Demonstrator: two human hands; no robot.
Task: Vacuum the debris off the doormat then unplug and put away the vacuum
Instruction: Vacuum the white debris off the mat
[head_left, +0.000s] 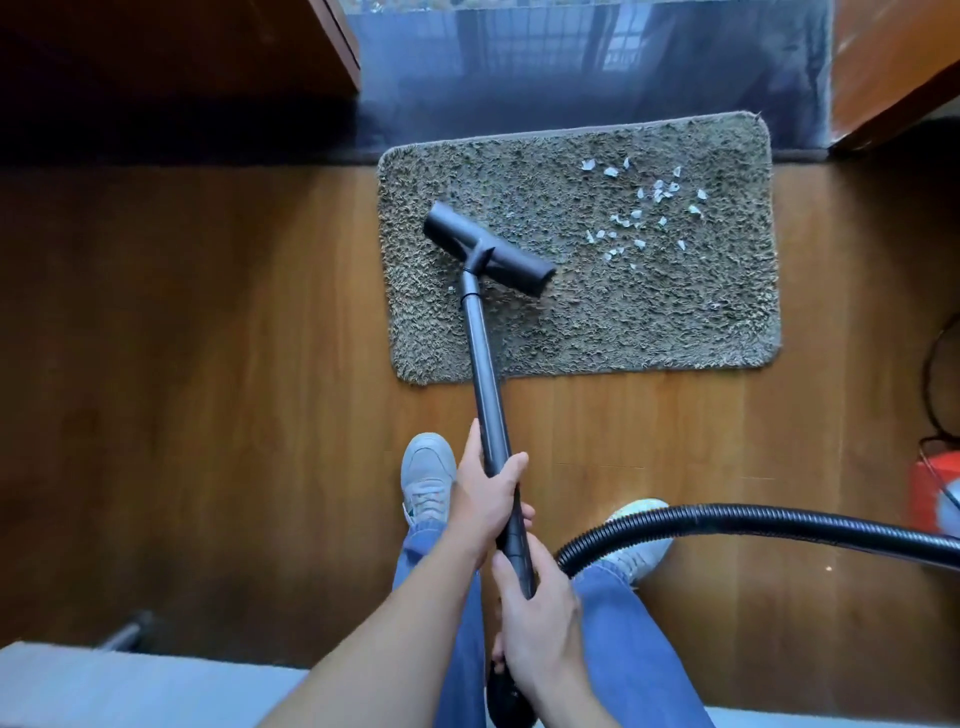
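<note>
A shaggy grey-brown doormat (649, 312) lies on the wooden floor before a glass door. Several white scraps of debris (644, 208) are scattered over its upper right part. The black vacuum head (488, 248) rests on the mat's left half, left of the scraps. A dark wand (485, 374) runs from the head down to me. My left hand (483, 499) grips the wand higher up, and my right hand (540, 618) grips it lower, near where the ribbed black hose (753, 525) joins. The hose leads off to the right edge.
An orange vacuum body (935, 493) shows at the right edge with a black cord (935, 384) looping above it. Dark wooden furniture (182, 52) stands at the far left and a wooden door panel (893, 67) at the far right. My two feet stand below the mat.
</note>
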